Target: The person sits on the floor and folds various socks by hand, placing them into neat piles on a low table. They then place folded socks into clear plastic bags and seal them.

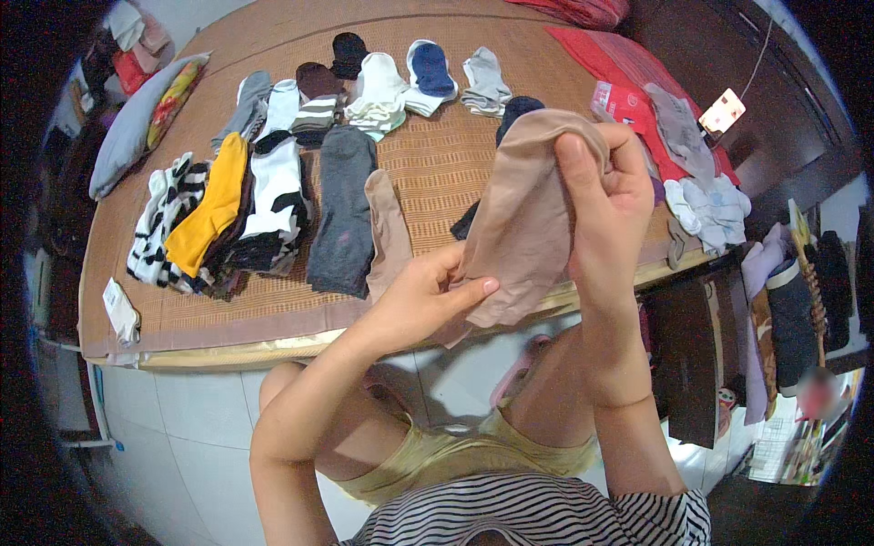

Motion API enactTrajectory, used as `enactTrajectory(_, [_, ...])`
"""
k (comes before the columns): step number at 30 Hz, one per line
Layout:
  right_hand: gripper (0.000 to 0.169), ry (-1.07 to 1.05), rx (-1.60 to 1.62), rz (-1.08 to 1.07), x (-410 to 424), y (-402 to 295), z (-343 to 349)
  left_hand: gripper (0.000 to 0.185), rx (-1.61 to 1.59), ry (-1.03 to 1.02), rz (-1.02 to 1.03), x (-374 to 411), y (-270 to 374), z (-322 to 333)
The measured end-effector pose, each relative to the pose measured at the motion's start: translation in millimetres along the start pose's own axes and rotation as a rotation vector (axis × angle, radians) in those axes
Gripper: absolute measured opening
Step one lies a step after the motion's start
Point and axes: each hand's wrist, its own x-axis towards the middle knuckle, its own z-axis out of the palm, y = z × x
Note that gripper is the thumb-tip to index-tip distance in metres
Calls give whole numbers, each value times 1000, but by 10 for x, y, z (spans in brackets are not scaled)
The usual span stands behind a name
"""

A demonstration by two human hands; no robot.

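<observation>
A thin beige sock (522, 211) is stretched between my two hands over the front edge of the bed. My right hand (608, 184) pinches its upper end, and my left hand (437, 293) grips its lower left side. Another beige sock (388, 222) lies on the woven mat, just behind my left wrist. To its left are a dark grey sock (343, 211), white and black socks (276, 184), a yellow sock (212, 205) and black-and-white patterned socks (160, 218). Farther back lie white socks (377, 92), a navy sock (432, 68) and light grey socks (486, 82). Dark socks are partly hidden behind the held one.
A grey-blue pillow (133, 130) rests at the mat's left side. Small white socks (121, 314) lie at the front left corner. On the right are red packaging (625, 106), pale socks (713, 211) and a lit phone (722, 112) on a cable.
</observation>
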Motion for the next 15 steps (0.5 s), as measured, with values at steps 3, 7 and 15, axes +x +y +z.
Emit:
enactTrajectory(3, [15, 102, -47, -23, 55, 22, -60, 32, 23, -41, 47, -19, 21, 36])
enactTrajectory(7, [15, 143, -31, -61, 85, -56, -153, 32, 159, -50, 107, -2, -57, -31])
enactTrajectory(15, [13, 59, 106, -219, 127, -224, -361, 30, 969, 175, 62, 59, -310, -294])
